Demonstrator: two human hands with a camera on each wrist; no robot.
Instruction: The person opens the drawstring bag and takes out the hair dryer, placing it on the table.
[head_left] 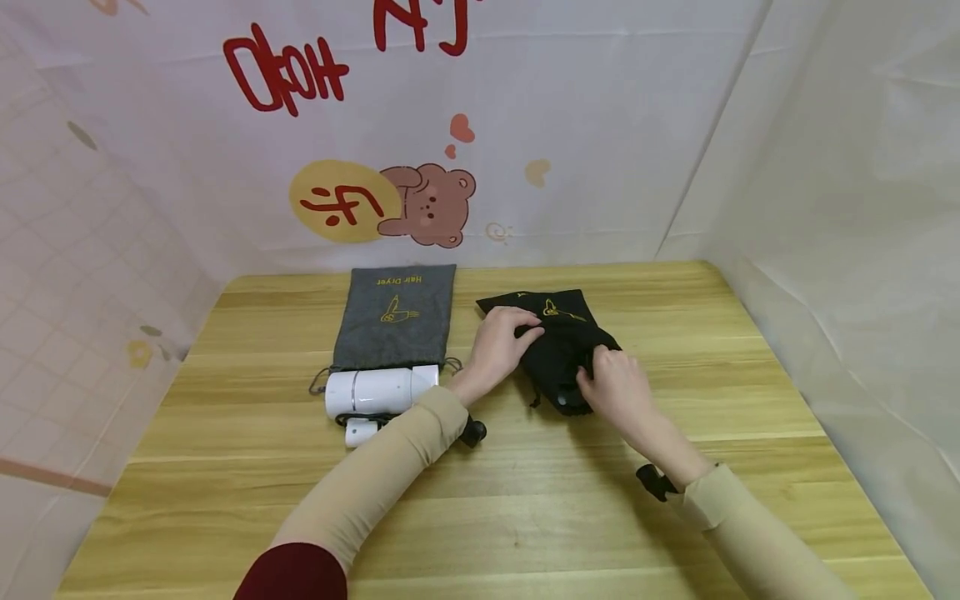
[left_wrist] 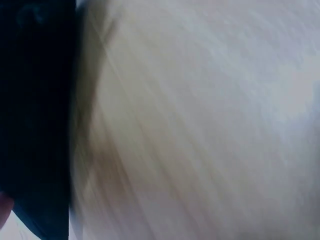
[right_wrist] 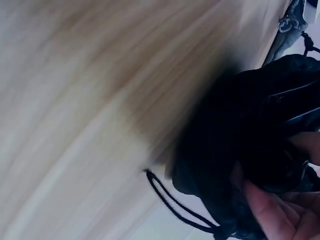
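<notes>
A black drawstring pouch (head_left: 558, 354) with a gold hair-dryer print lies on the table, its mouth toward me. My left hand (head_left: 504, 342) holds its upper left side between thumb and fingers. At the right side of the mouth, my right hand (head_left: 621, 385) grips the dark cloth. In the right wrist view, fingers (right_wrist: 270, 210) curl at the pouch's opening around dark folds. Something dark with a glossy edge shows in there, its kind too dark to tell. The left wrist view shows mostly blurred tabletop, with the black pouch (left_wrist: 35, 110) along one side.
Left of the hands lies a white hair dryer (head_left: 378, 390) with a black cord, partly behind my left forearm. It sits just below a grey drawstring pouch (head_left: 397, 321) marked "Hair Dryer". A white printed cloth (head_left: 585, 125) hangs behind the wooden table (head_left: 517, 517).
</notes>
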